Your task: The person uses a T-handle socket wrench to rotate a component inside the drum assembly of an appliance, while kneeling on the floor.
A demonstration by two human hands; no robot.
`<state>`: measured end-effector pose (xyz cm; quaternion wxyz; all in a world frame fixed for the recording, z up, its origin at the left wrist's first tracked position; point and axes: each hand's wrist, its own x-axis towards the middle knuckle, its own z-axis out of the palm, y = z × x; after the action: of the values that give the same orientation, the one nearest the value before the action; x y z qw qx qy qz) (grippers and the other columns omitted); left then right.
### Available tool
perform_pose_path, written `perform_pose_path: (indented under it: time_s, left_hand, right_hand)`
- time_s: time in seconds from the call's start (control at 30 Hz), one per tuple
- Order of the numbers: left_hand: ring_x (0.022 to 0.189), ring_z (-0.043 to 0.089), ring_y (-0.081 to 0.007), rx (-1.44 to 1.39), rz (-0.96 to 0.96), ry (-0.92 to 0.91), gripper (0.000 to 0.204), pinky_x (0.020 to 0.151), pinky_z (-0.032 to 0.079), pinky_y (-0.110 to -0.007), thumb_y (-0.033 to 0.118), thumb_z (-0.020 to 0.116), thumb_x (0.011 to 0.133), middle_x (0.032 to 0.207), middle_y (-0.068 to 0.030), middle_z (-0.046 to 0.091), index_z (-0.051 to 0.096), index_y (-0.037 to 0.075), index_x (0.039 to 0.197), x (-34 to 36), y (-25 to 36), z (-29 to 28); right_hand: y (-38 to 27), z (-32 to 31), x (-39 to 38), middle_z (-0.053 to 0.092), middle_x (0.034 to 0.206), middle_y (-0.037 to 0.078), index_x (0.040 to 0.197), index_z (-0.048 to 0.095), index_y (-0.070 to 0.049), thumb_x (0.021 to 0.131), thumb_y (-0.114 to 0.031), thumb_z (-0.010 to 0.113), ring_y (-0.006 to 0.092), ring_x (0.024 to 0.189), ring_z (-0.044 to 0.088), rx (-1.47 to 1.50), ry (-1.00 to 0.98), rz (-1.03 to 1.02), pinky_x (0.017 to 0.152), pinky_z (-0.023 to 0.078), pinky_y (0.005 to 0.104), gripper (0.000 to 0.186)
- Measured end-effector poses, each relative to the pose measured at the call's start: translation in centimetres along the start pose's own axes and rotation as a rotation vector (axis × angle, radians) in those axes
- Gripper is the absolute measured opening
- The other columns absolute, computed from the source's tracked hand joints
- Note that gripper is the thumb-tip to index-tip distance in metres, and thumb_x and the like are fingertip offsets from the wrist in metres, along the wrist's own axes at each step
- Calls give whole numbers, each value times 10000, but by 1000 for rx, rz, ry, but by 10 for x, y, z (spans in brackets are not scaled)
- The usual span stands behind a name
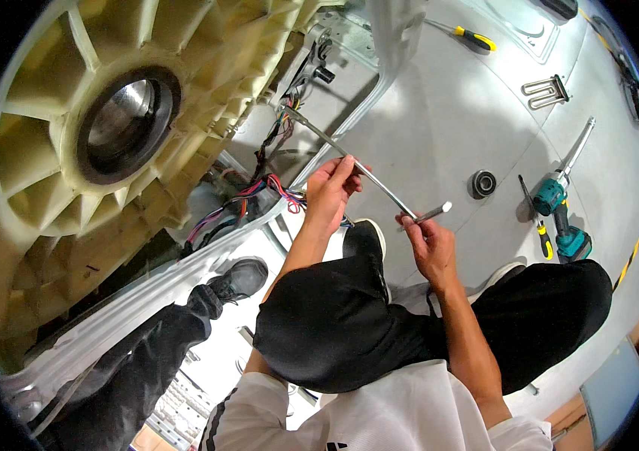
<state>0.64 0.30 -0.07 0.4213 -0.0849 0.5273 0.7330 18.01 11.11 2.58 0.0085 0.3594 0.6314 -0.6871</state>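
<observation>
The left hand (327, 188) and right hand (432, 244) hold one metal rod (383, 189); at right, the grey floor (440, 105) carries a teal power tool (550, 197); at left is a ribbed yellowish tub (30, 143).

0 readable words, labels, numbers or signs showing, 1 black mark (336, 446) on the white shirt (391, 402) appearing only partly, illegible

Bright white light falls on the grey floor (477, 244), crossed by 1 broad, soft-edged shadow (440, 124). Glare nearly bleaches the pale surface (218, 342) at lower left; the metal hub (125, 113) glints. Fisheye distortion bends edges toward black corners.
</observation>
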Motion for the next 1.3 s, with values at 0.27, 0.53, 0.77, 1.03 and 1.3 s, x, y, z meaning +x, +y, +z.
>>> perform_pose_path:
  time_s: [0.27,0.53,0.77,1.03,1.3]
  left_hand:
    - [704,526,-118,-95,-29,-118,224,671,456,-254,166,512,904,984,-148,614,552,10,1059,0,7,4]
    - [748,564,-138,-125,-46,-68,214,704,487,-264,131,524,887,987,-171,611,562,-6,1047,0,5,0]
    - [731,558,-133,-132,-75,-15,204,687,487,-260,124,526,886,955,-172,618,561,-9,1037,-3,1,0]
    - [704,533,-119,-119,-4,-28,211,658,448,-246,167,536,893,911,-135,616,562,1,1021,-3,5,2]
    - [704,534,-117,-99,-17,-8,200,657,449,-252,185,530,899,879,-109,610,566,14,995,-4,0,3]
  right_hand:
    - [-27,-7,7,633,808,151,906,522,-9,902,-359,488,241,706,652,1202,-147,590,630,559,334,351]
    - [-32,-24,-12,594,981,167,1078,504,10,783,-222,657,271,874,599,-424,455,-128,784,478,353,405]
    - [-2,-7,-5,565,1113,118,1162,519,-58,685,1,644,306,1094,517,-670,144,-613,956,389,427,496]
    - [-23,0,1,635,824,162,1031,526,54,916,-230,485,227,705,650,951,-18,330,691,561,360,310]
    - [-3,-2,-1,639,833,143,1087,485,49,914,-381,453,235,692,649,613,-105,498,645,542,327,464]
